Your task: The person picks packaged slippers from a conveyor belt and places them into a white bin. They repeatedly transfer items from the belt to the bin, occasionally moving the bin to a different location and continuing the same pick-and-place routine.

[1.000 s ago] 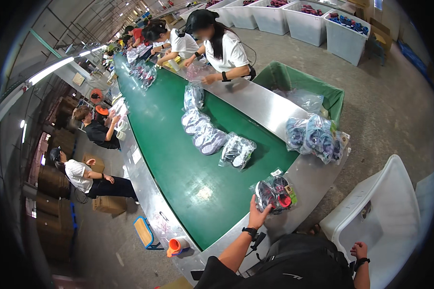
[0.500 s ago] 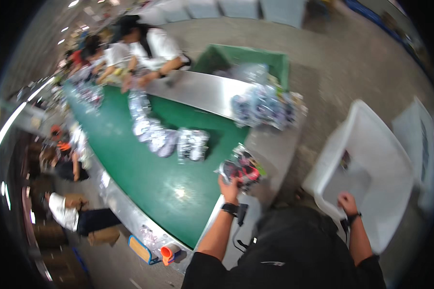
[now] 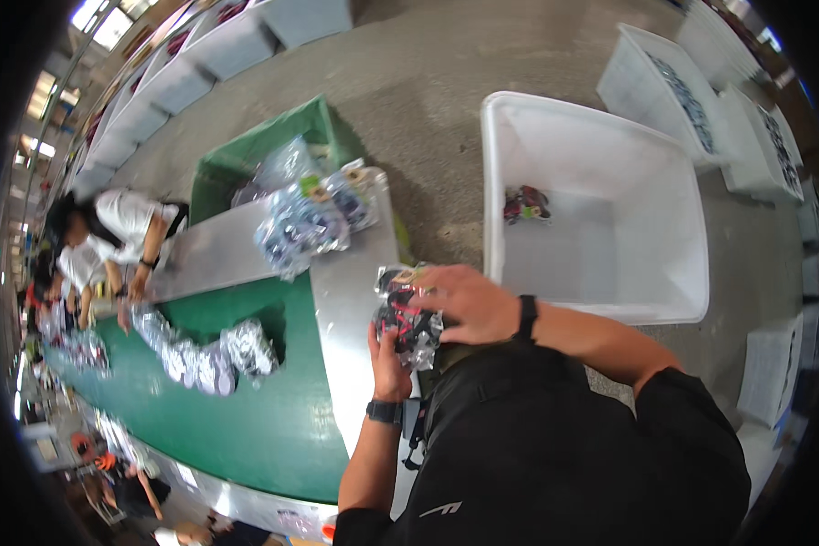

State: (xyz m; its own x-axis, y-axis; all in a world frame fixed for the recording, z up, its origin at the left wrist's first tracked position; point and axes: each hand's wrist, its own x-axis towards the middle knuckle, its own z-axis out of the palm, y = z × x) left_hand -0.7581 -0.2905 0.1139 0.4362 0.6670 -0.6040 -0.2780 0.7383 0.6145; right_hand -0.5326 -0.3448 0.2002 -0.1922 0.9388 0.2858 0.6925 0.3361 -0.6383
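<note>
Just past the end of the belt I hold a clear plastic bag with black and red items (image 3: 408, 320) in front of my body; what the items are I cannot make out. My left hand (image 3: 389, 369) grips it from below and the near side, the thumb up along its front. Across its right upper part lies my right hand (image 3: 471, 305), closed on the bag with fingers partly bent over it. Several clear bags of pale blue-purple items (image 3: 305, 218) are piled on the metal table end (image 3: 350, 300) beyond my hands.
A large white bin (image 3: 601, 314) stands at right, with one dark and red bag (image 3: 526, 205) inside. At left runs a green conveyor belt (image 3: 246, 437) carrying a row of bagged items (image 3: 205, 359). Behind the table is a green bin (image 3: 218, 182); a co-worker (image 3: 123, 223) reaches over the belt.
My view has turned right toward the white bin. My left hand has brought the bag in from the belt side, and my right hand has come from the bin's side onto it.
</note>
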